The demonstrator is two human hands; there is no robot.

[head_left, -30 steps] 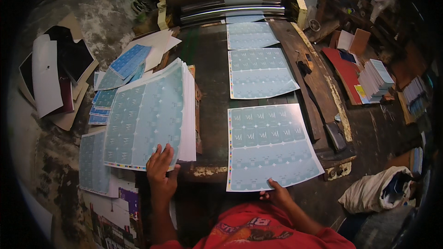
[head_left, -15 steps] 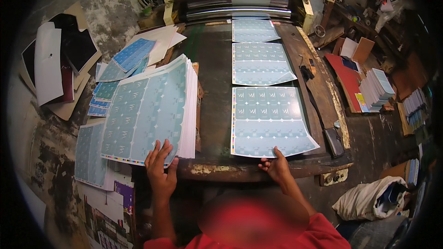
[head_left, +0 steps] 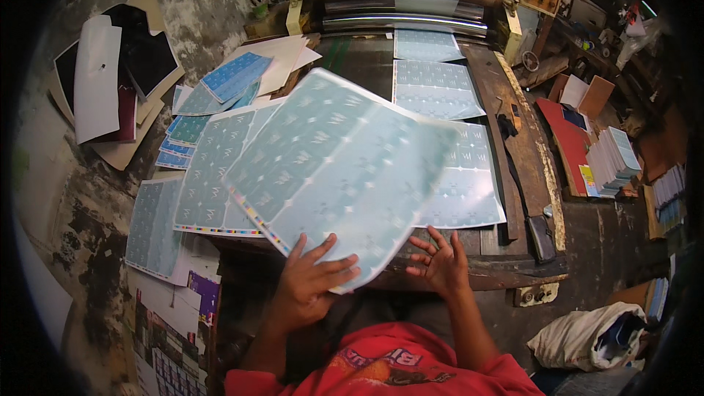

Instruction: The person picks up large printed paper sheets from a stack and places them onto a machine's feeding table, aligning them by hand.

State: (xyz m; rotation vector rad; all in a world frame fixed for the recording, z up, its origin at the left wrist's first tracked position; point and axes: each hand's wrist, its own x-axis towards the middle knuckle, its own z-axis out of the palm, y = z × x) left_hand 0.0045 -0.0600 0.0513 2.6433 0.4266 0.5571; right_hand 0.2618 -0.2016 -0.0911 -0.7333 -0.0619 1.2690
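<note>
A large pale blue-green printed sheet (head_left: 345,169) is lifted and tilted over the machine's table, slightly blurred. My left hand (head_left: 312,282) grips it at its near edge, fingers laid over the printed face and thumb hidden; whether more sheets lie under it, I cannot tell. Close to the sheet's right edge, my right hand (head_left: 444,264) is open, fingers spread, nothing in it. Just beyond that hand lies another printed sheet (head_left: 469,198), partly covered by the raised one. On the left rests a stack of matching sheets (head_left: 213,176), also partly covered.
Two more printed sheets (head_left: 438,89) lie in line toward the machine's rollers (head_left: 403,23). Loose blue prints (head_left: 238,77) and blank boards are at the left. A strap with a dark pouch (head_left: 541,238) runs along the right edge. A white sack (head_left: 587,326) stands lower right.
My left hand has come rightward from the stack, carrying the large sheet up and across. My right hand has left the nearest sheet's edge and spread its fingers. The view has shifted slightly.
</note>
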